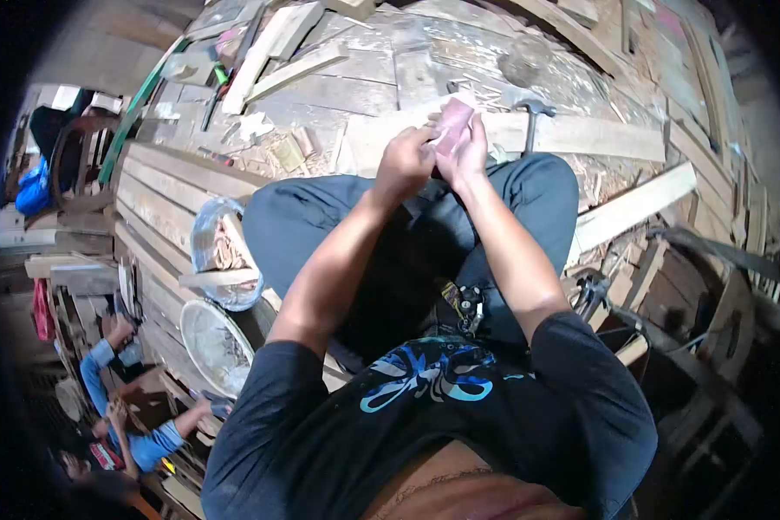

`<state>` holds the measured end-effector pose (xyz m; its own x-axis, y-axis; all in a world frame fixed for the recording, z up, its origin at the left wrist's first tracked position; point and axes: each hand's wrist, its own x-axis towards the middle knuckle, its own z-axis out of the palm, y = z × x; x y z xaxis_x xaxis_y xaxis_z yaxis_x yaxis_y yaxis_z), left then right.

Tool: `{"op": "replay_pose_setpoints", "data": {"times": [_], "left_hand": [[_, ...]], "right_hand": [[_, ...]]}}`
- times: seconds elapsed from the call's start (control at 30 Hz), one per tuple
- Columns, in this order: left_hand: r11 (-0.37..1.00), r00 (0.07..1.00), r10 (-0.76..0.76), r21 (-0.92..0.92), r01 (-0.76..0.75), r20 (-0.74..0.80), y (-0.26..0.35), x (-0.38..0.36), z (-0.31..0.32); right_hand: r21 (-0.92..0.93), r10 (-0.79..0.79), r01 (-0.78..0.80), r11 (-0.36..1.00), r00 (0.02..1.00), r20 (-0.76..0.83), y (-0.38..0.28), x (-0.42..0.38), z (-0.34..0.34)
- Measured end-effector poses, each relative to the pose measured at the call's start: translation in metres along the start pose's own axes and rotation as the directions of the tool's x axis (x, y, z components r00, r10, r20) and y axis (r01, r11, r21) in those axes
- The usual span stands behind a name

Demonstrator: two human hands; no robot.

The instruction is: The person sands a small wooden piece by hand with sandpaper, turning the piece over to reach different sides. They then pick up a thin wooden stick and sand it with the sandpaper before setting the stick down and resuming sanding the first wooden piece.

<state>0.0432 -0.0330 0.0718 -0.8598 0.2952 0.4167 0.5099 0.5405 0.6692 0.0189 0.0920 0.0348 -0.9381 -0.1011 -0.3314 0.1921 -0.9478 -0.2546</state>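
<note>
A pinkish piece (454, 124), perhaps sandpaper or paper, lies across the palm and fingers of my right hand (469, 154). My left hand (406, 162) has its fingers bent inward at the left edge of the piece, close against my right hand; whether its fingertips hold anything is too small to tell. Both hands are in front of my crossed legs, above a long pale board (581, 136). A claw hammer (531, 120) lies on that board, to the right of my hands.
Left of my legs stand a bucket of wood shavings (225, 251) and a pale basin (217, 345). Loose boards (637, 206) and a metal clamp-like tool (592, 290) lie at the right. Another person in blue (152, 445) sits at the lower left.
</note>
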Motion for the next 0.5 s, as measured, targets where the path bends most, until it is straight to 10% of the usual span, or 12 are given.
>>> {"op": "replay_pose_setpoints", "data": {"times": [0.4, 0.5], "left_hand": [[0.999, 0.993, -0.033, -0.011, 0.034, 0.115, -0.002, -0.005, 0.001], [0.787, 0.872, -0.297, -0.417, 0.455, 0.39, -0.013, -0.009, -0.006]], "right_hand": [[0.213, 0.016, -0.047, 0.976, 0.989, 0.145, 0.001, 0.026, -0.041], [0.249, -0.081, 0.103, 0.963, 0.992, -0.096, -0.014, 0.02, -0.024]]}}
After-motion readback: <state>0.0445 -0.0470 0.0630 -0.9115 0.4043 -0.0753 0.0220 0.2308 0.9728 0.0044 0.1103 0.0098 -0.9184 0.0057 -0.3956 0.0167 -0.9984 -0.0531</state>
